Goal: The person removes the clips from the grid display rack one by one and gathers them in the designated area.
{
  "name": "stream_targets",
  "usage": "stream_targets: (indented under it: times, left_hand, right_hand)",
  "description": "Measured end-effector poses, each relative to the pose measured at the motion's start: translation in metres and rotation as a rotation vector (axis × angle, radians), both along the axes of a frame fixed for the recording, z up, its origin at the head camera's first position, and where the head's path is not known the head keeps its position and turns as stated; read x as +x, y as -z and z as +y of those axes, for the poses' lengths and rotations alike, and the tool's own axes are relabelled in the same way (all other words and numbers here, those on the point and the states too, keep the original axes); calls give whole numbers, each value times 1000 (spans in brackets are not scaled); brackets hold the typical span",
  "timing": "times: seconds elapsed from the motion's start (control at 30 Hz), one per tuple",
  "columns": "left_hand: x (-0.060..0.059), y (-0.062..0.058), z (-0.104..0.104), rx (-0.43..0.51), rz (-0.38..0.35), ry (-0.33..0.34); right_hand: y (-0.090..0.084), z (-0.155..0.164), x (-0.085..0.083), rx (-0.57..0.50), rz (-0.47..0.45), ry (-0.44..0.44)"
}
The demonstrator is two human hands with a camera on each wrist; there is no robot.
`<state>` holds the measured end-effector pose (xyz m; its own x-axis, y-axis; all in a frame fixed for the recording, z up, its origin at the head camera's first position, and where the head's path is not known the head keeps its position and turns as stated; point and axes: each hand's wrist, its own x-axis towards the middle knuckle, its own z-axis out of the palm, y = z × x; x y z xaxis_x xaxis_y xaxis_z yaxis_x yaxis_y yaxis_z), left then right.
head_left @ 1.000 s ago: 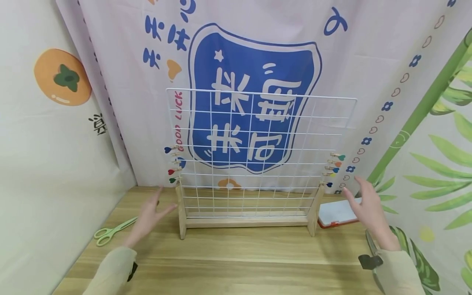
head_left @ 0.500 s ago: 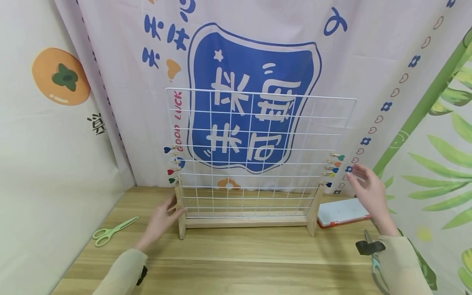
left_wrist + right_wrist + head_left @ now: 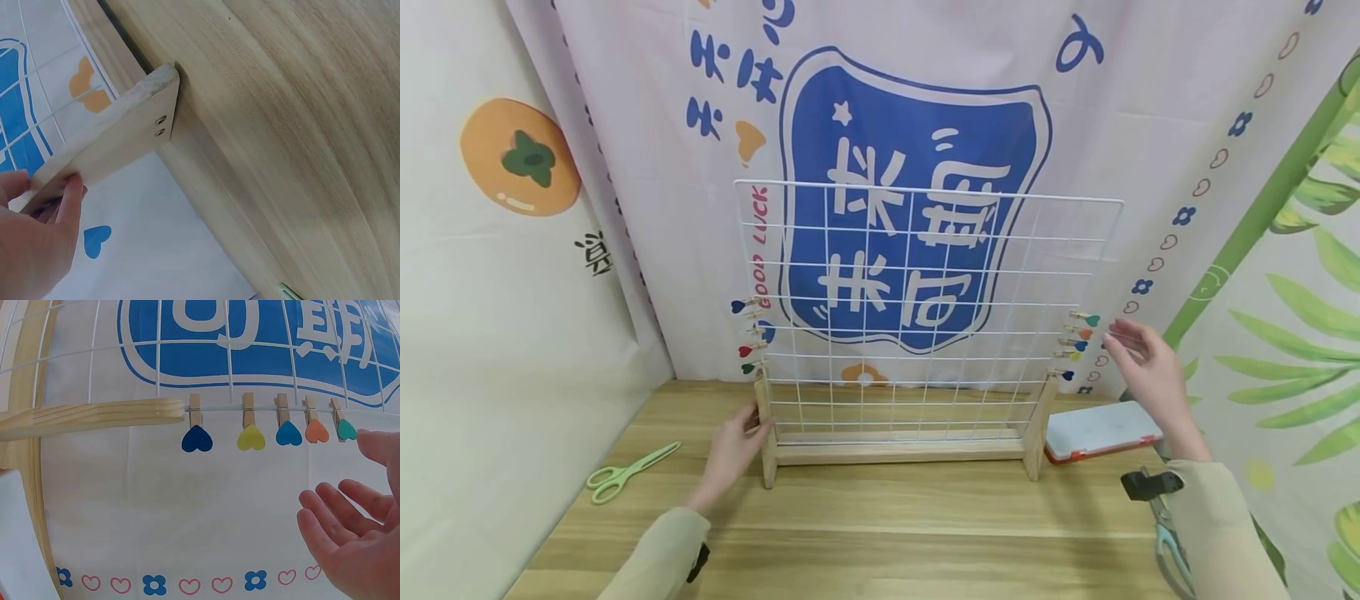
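Note:
A white wire grid (image 3: 925, 283) stands upright in a wooden stand (image 3: 898, 452) on the table. Small wooden clips with coloured hearts (image 3: 1078, 337) hang on its right edge, and more clips (image 3: 748, 333) on its left edge. My left hand (image 3: 751, 427) grips the stand's left post (image 3: 767, 442); in the left wrist view thumb and fingers (image 3: 65, 200) pinch that post (image 3: 112, 150). My right hand (image 3: 1131, 350) hovers open just right of the right-side clips, touching nothing. The right wrist view shows its spread fingers (image 3: 340, 509) below the heart clips (image 3: 275, 431).
Green scissors (image 3: 625, 472) lie at the table's left. A flat white box with a red edge (image 3: 1101, 429) lies right of the stand, and a second pair of scissors (image 3: 1172, 542) nearer me on the right. Printed cloth hangs close behind and beside the table (image 3: 887, 533).
My left hand moved right and took hold of the stand's left post. My right hand rose and moved toward the clips on the grid's right edge.

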<state>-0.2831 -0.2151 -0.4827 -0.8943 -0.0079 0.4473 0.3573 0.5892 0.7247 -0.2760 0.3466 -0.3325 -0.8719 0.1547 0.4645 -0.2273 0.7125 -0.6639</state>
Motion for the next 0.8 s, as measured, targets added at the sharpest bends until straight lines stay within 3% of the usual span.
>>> stream_targets:
  times: [0.5,0.8]
  left_hand:
    - [-2,4,0,7,-28,-15]
    - [-1,4,4,21,-22,-58]
  right_hand:
    - [-5,-4,-10,-16,25,-46]
    - [-6,-6,-10,3,26,-46]
